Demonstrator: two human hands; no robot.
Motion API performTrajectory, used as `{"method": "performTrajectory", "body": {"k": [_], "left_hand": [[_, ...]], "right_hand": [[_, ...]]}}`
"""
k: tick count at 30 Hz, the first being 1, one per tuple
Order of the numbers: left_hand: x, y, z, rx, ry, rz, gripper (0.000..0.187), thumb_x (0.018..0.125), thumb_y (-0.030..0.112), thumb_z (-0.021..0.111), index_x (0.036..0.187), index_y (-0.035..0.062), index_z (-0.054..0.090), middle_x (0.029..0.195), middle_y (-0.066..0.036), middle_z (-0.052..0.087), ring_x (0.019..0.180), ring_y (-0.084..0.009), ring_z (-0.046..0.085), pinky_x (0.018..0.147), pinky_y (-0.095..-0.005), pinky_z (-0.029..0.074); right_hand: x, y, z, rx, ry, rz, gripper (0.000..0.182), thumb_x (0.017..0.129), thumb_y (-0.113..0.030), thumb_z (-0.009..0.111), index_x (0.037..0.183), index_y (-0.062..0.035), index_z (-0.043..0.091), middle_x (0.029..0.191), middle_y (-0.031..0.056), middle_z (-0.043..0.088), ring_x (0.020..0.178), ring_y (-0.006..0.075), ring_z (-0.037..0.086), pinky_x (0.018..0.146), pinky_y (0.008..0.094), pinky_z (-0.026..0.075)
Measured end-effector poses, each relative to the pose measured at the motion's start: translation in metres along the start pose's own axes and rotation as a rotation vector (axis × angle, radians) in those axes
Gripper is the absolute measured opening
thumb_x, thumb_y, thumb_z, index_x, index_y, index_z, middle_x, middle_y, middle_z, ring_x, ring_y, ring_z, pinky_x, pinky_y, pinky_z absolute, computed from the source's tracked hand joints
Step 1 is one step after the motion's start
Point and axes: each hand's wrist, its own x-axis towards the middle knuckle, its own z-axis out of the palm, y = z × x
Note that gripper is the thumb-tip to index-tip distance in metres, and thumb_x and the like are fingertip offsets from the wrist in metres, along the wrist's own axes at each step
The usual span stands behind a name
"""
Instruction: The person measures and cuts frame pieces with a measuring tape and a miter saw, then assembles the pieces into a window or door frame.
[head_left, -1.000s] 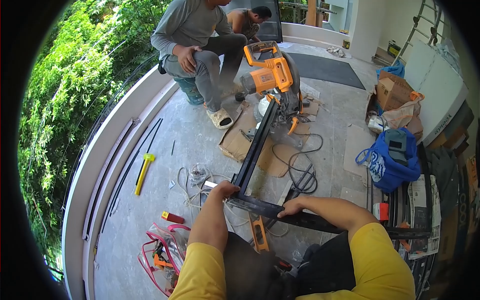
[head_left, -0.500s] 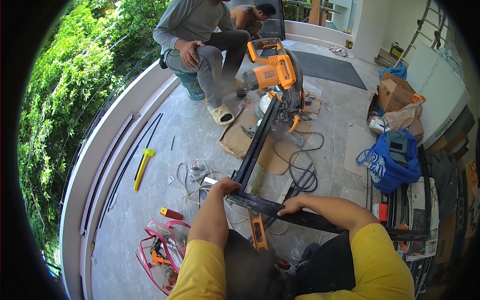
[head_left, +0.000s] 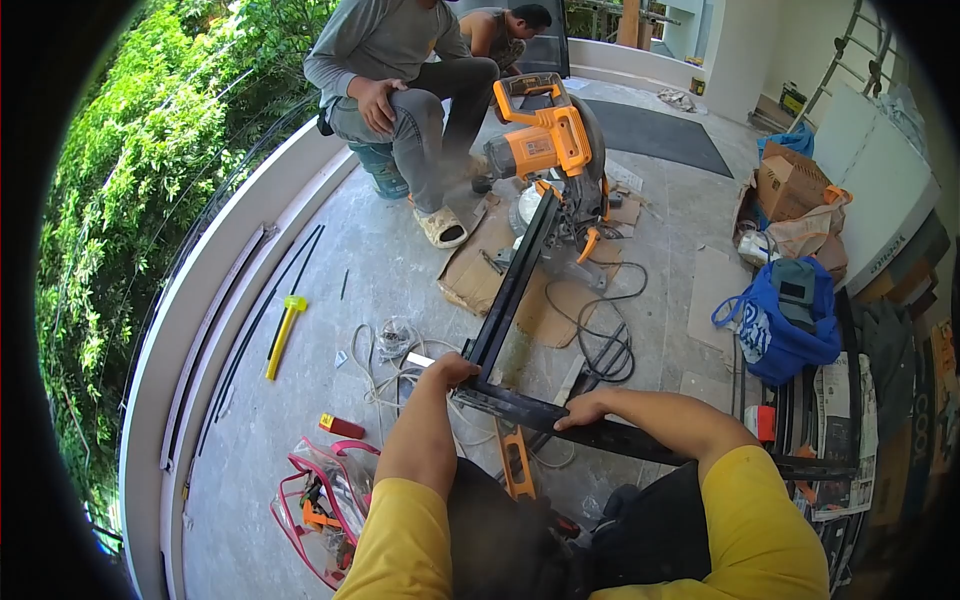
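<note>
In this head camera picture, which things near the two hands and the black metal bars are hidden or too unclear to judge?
Head view only:
- Corner joint of the black metal bars: covered by the left hand.
- Right hand: its fingers wrap over the bar, so the grip underneath is hidden.
- Far bar end: lost under the orange miter saw.
- Orange level: partly behind the bar and the person's lap.
- Red tool bag: contents too small to tell.

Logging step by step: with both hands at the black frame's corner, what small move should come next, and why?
Probably press the corner tight. The left hand sits on the joint where the long bar meets the cross bar; the right hand pins the cross bar.
</note>
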Motion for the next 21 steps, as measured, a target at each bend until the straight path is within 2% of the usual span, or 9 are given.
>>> {"method": "performTrajectory", "body": {"k": [4,12,21], "left_hand": [[-0.001,0.0,0.0,-0.017,0.008,0.005,0.05,0.079,0.042,0.067,0.097,-0.0037,0.063,0.08,-0.014,0.061,0.064,-0.0231,0.06,0.057,-0.0341,0.051],[0.006,-0.002,0.001,-0.017,-0.019,-0.007,0.056,0.079,0.042,0.067,0.107,-0.0056,0.06,0.092,-0.02,0.062,0.075,-0.0279,0.063,0.064,-0.0363,0.053],[0.002,-0.002,0.0,-0.045,-0.02,-0.008,0.056,0.078,0.042,0.068,0.108,-0.005,0.06,0.094,-0.019,0.062,0.075,-0.0271,0.062,0.064,-0.0365,0.053]], "right_hand": [[-0.005,-0.003,-0.001,0.004,-0.004,0.001,0.075,0.085,-0.06,0.047,0.122,0.0047,0.053,0.121,0.022,0.056,0.113,0.0336,0.053,0.094,0.0407,0.039],[0.006,0.004,0.001,-0.015,-0.009,-0.026,0.073,0.085,-0.059,0.047,0.122,0.0049,0.052,0.122,0.0219,0.056,0.113,0.0333,0.053,0.094,0.0401,0.039],[0.001,0.001,0.001,0.034,-0.007,-0.017,0.072,0.085,-0.058,0.048,0.121,0.0041,0.053,0.12,0.0211,0.057,0.112,0.0327,0.053,0.093,0.0403,0.039]]}}
